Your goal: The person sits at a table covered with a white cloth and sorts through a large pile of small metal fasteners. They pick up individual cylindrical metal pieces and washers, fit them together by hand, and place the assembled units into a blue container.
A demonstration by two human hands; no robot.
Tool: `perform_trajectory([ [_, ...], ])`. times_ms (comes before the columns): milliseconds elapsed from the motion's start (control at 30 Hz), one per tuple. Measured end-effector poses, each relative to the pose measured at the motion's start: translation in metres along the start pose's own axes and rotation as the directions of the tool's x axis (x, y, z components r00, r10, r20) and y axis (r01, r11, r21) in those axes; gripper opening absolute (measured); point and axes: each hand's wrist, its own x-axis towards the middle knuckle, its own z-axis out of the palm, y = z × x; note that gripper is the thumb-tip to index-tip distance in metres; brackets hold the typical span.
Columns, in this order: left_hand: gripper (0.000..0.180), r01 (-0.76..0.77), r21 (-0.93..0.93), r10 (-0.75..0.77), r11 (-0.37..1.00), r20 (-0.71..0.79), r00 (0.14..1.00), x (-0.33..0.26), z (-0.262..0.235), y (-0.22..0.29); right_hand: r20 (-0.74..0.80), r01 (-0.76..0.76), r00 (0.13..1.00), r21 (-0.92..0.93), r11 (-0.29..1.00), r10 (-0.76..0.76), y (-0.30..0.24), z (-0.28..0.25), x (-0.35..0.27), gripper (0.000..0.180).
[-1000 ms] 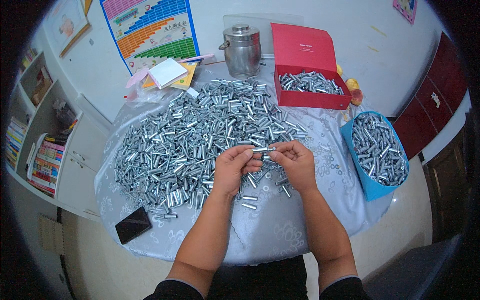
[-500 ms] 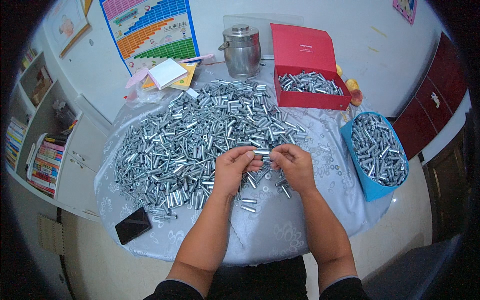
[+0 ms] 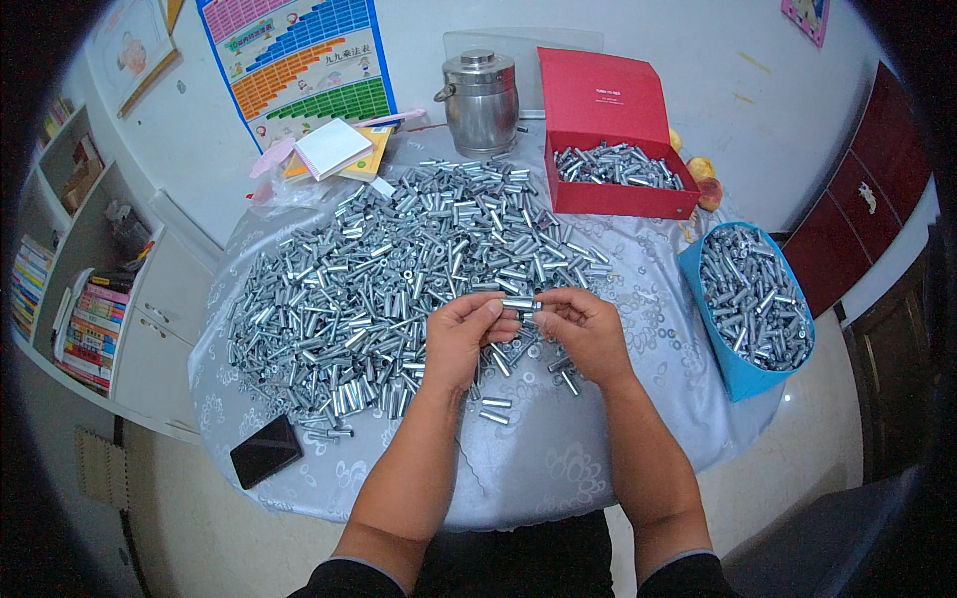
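Note:
Between both hands, over the near right edge of the heap, I hold a short shiny metal sleeve (image 3: 518, 304) lying crosswise. My left hand (image 3: 462, 341) pinches its left end between thumb and fingers. On its right end the fingertips of my right hand (image 3: 588, 335) are closed; whether a bolt or washer sits there is too small to tell. The large heap (image 3: 399, 269) of loose metal sleeves, bolts and washers spreads in front of and to the left of my hands. A few loose sleeves (image 3: 494, 410) lie on the cloth between my forearms.
A red box (image 3: 623, 202) and a blue bin (image 3: 733, 359), both filled with metal bolts, stand at the right. Behind the heap is a steel pot (image 3: 480, 105). A black phone (image 3: 266, 451) lies at the table's near left, on the silvery tablecloth (image 3: 558, 468).
The fingers of my right hand have shifted slightly on the sleeve's right end, and more of the sleeve shows. The heap and containers look the same.

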Motion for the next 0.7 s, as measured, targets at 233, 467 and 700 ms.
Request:
perform_trajectory([
  [233,0.023,0.011,-0.008,-0.011,1.000,0.011,1.000,-0.0013,0.0004,0.0017,-0.036,0.047,0.998,-0.050,0.998,-0.049,0.0022,-0.0005,0.0006,0.022],
  [467,0.021,0.047,-0.016,-0.047,0.999,0.015,0.999,-0.0021,0.0009,0.0035,-0.040,0.109,0.993,-0.095,0.990,-0.113,-0.0057,0.0020,0.0002,0.021],
  [700,0.020,0.038,-0.042,-0.037,0.998,0.023,0.999,-0.0015,-0.0012,0.0014,-0.026,0.082,0.996,-0.090,0.992,-0.085,-0.0009,0.0013,-0.0002,0.015],
])
